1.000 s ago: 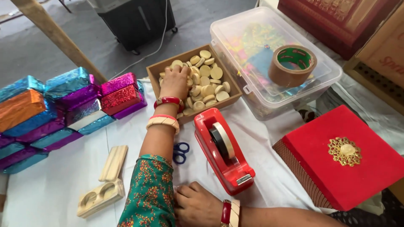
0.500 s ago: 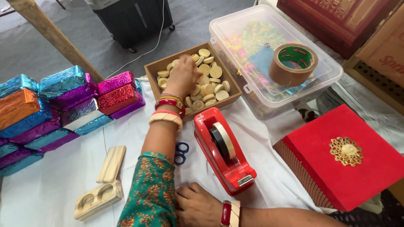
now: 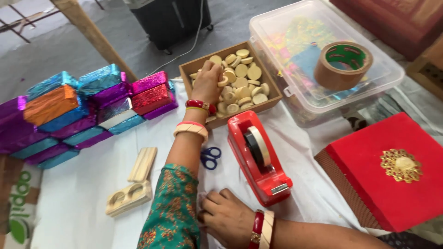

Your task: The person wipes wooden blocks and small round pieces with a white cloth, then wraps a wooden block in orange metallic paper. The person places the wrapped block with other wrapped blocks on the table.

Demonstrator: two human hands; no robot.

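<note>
My left hand [image 3: 207,80] reaches into an open cardboard box [image 3: 272,94] full of round cream discs [image 3: 244,83]. Its fingers curl down around some discs at the left side of the pile. Bangles ring that wrist, and a green patterned sleeve covers the forearm. My right hand [image 3: 226,216] lies knuckles up on the white table cover [image 3: 83,184] at the near edge, fingers bent on a bit of white sheet, just in front of a red tape dispenser [image 3: 258,157]. I see nothing gripped in it.
Blue-handled scissors [image 3: 210,157] lie beside my left forearm. Wooden mould pieces [image 3: 131,189] sit at the near left. Foil-wrapped boxes [image 3: 87,108] are stacked at the left. A clear lidded tub [image 3: 286,60] carries a brown tape roll [image 3: 341,64]. A red box [image 3: 387,175] stands at the right.
My left hand has pushed deeper into the box and its fingers have closed on the discs. My right hand has stayed in place.
</note>
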